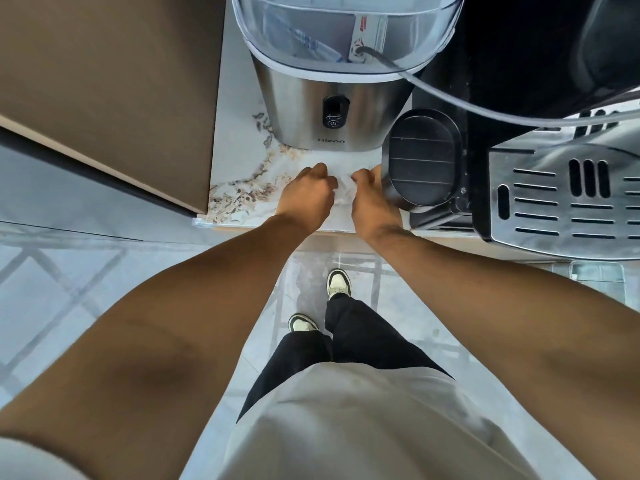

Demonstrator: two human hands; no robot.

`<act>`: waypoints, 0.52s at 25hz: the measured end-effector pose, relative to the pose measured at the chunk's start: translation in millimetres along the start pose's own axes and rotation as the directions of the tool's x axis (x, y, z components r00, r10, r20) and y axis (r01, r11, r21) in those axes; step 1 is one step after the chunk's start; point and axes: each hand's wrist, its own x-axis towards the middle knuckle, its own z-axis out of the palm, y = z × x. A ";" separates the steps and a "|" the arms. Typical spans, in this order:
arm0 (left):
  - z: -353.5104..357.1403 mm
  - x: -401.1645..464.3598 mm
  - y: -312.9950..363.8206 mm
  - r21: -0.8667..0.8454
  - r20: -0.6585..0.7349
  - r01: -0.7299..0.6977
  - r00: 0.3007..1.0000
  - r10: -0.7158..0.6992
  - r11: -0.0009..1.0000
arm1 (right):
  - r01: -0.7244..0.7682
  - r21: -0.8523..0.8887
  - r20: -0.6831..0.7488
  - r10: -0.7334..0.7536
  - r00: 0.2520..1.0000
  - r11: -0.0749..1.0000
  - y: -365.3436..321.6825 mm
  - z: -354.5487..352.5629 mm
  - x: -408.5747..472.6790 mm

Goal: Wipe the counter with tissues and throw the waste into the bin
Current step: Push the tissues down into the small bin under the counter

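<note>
Both hands, left [306,192] and right [370,195], arms stretched forward, fingers curled and clamped on a crumpled white tissue [344,188] over the marbled counter [242,199], near a steel appliance [329,105].

Tissue [343,190] on counter [239,150] between hands, ice maker [329,109] behind, coffee machine [519,174] right, cabinet [104,91] left

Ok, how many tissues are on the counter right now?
1 visible: a crumpled white tissue on the marble counter, gripped between the left hand and right hand. More sheets may be bunched inside it or hidden under the hands.
</note>
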 end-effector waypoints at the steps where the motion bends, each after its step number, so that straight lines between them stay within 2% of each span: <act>1: 1.1 -1.4 -0.2 -0.009 -0.006 0.004 1.000 -0.004 1.000 | 0.012 -0.043 -0.015 -0.013 1.000 0.999 -0.8 1.0 -0.5; 5: 4.7 -17.8 -7.0 -0.046 -0.036 0.050 0.998 -0.051 0.998 | -0.002 -0.043 -0.022 0.002 1.000 0.999 -3.4 4.0 -12.0; 13: -11.9 -55.7 -27.7 -0.036 -0.100 -0.055 0.994 0.052 0.998 | -0.117 0.071 -0.127 0.126 0.984 0.991 -6.0 2.8 -60.7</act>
